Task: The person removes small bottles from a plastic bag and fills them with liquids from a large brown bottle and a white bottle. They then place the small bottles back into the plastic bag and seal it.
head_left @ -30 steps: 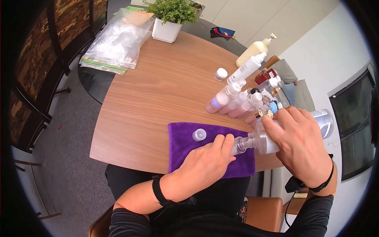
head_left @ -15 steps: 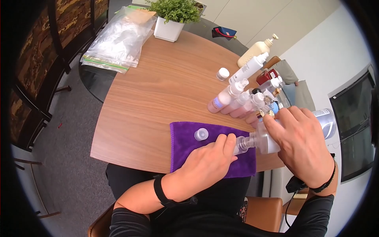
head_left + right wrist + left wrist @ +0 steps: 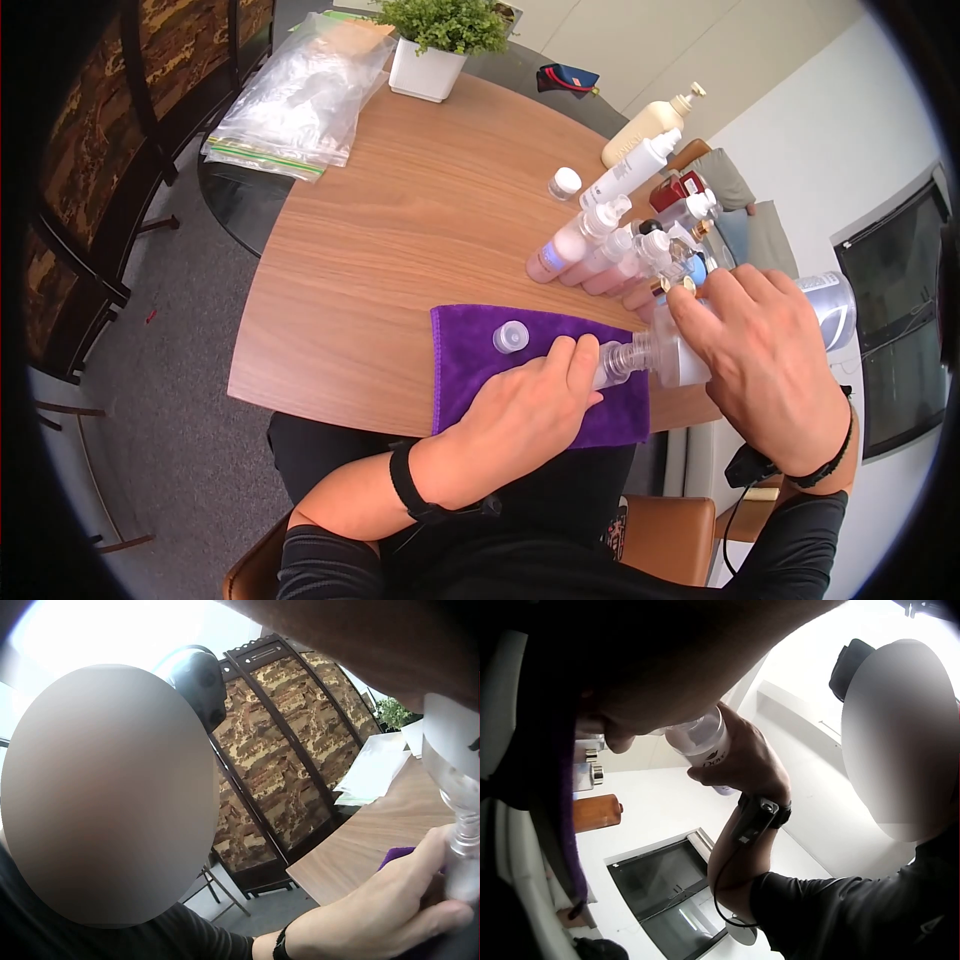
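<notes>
My left hand [image 3: 525, 400] grips a small clear bottle [image 3: 606, 369] low over a purple cloth [image 3: 460, 350]. In my right hand [image 3: 765, 370] is a large clear Dove bottle [image 3: 835, 310], tipped so that its neck meets the mouth of the small one. The right wrist view shows the big bottle [image 3: 448, 746] above, neck down, and the small bottle [image 3: 459, 876] between the left thumb and fingers, with whitish content inside. A small translucent cap [image 3: 511, 337] lies on the cloth, left of the bottles. Most of the small bottle is hidden behind the left hand in the head view.
Several pink bottles [image 3: 590, 260] stand close beyond the right hand. Behind them are a white spray bottle [image 3: 630, 170], a cream pump bottle [image 3: 650, 130] and a small white-lidded jar [image 3: 565, 183]. Clear zip bags [image 3: 290, 100] and a potted plant [image 3: 428, 70] sit at the far left.
The head view has shifted slightly. Both hands keep their hold, and the two bottles stay mouth to mouth, with the large one a touch further right in view.
</notes>
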### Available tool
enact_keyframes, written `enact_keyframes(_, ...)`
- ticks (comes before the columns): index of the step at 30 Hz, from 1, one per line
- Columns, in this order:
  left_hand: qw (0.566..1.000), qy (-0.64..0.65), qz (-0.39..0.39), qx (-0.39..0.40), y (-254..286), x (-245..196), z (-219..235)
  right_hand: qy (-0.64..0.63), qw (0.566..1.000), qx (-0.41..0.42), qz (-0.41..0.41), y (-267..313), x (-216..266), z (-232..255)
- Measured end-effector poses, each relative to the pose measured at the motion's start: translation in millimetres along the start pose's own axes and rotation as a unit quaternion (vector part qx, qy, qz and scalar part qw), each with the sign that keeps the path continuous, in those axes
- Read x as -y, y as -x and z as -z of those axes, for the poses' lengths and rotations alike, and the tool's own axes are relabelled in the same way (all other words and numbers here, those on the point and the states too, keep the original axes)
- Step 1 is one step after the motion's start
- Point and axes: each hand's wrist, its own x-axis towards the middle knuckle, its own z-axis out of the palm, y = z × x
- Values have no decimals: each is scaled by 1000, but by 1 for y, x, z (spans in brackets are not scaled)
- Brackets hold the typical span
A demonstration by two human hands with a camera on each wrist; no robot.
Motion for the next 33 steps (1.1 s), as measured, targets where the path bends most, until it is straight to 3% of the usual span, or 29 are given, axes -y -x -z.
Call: enact_keyframes(33, 1000, 13, 2, 0, 0, 0, 0, 0, 1000, 8, -1, 0, 1, 1)
